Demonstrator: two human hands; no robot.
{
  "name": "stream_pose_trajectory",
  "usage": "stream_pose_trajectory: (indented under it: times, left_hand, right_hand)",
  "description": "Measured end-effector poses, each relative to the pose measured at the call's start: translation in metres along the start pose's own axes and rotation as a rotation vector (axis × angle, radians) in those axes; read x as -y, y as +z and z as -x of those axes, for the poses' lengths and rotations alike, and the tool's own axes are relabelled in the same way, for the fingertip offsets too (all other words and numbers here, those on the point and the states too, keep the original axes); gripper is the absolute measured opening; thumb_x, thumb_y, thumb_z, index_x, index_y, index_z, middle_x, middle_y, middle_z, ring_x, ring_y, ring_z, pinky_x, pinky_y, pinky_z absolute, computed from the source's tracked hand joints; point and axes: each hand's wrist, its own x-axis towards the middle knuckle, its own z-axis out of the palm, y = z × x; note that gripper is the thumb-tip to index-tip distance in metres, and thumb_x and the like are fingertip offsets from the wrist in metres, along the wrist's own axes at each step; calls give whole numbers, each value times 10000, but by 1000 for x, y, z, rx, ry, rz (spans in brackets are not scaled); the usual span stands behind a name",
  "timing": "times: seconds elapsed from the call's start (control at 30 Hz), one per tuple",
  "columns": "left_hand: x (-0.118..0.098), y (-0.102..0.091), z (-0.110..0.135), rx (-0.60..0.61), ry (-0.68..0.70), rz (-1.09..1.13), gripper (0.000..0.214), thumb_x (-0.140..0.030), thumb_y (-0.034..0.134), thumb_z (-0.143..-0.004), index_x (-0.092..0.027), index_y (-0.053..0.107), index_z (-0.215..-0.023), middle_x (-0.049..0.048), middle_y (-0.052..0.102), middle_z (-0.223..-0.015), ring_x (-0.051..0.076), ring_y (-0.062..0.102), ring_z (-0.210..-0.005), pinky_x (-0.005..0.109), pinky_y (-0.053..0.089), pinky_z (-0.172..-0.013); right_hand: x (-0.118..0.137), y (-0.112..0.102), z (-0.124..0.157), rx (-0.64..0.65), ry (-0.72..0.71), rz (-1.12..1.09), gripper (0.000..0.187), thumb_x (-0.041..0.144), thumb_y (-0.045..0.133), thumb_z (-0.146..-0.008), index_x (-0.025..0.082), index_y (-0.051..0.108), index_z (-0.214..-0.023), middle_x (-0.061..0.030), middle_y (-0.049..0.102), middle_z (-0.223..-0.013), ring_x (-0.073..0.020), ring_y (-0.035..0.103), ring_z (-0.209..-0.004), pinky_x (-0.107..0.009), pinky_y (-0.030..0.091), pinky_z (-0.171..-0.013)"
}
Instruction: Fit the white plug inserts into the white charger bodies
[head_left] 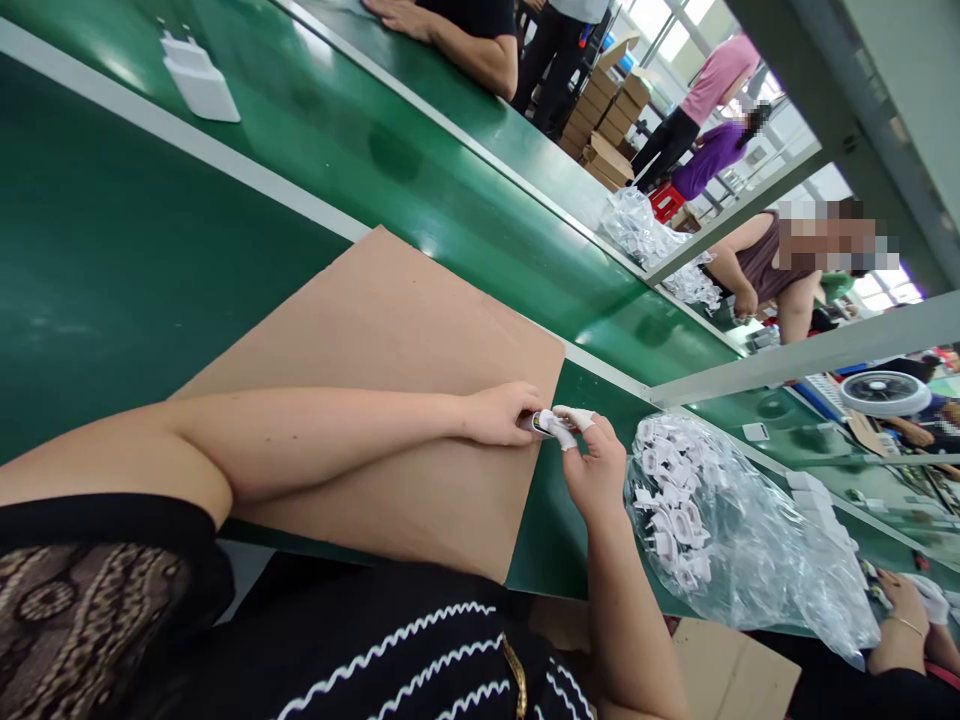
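Here, left hand (501, 414), right hand (598, 466) hold white part (541, 424) at cardboard (427, 330) edge.

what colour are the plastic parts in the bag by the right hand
The plastic parts are white, as the head view shows.

Bagged parts (671, 500) lie right of the cardboard (420, 330), an adapter (201, 82) beyond it, leftward.

stacked cartons (596, 108) | red stool (665, 203) | purple-shirted person (709, 163) | likely fan (885, 391)
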Motion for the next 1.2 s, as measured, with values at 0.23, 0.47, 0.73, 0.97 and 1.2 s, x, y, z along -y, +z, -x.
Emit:
stream_pose_trajectory:
  times: [0.23, 0.47, 0.73, 0.97, 1.2]
  left_hand:
    - [5, 0, -2, -11, -5, 37, 114, -257, 686, -848, -155, 704, -803, 54, 631, -900, 180, 612, -831, 280, 464, -732]
    - [5, 1, -2, -16, -15, 22, 136, -300, 729, -826, -164, 718, -816, 40, 615, -873, 175, 595, -800, 283, 468, -739]
    - [3, -2, -2, -1, -22, 28, 147, -316, 724, -836, -172, 724, -807, 48, 627, -893, 187, 605, -824, 300, 481, -772]
    - [2, -2, -3, 13, -35, 40, 139, -299, 701, -834, -166, 712, -797, 53, 631, -899, 193, 609, -829, 306, 480, -747]
    - [2, -2, -1, 25, -46, 31, 122, -291, 724, -834, -169, 730, -823, 58, 639, -915, 202, 616, -870, 301, 480, -782]
  right_hand:
    - [7, 3, -6, 121, -182, 271, 405, 42, 483, -876, 204, 716, -1165, -78, 675, -906, -246, 601, -882, -350, 518, -749]
    - [5, -4, -8, 71, -150, 233, 381, 49, 502, -893, 211, 691, -1182, -82, 682, -953, -252, 606, -922, -355, 511, -777]
    - [4, 1, -8, 108, -144, 321, 369, 25, 474, -840, 208, 717, -1050, -61, 625, -827, -234, 566, -831, -329, 473, -708]
    - [7, -2, -5, 79, -145, 293, 374, 52, 482, -858, 216, 709, -1105, -75, 645, -867, -250, 576, -861, -354, 484, -740]
    - [6, 4, -6, 95, -144, 320, 340, 50, 487, -848, 207, 729, -1028, -63, 635, -826, -232, 566, -815, -325, 457, -694]
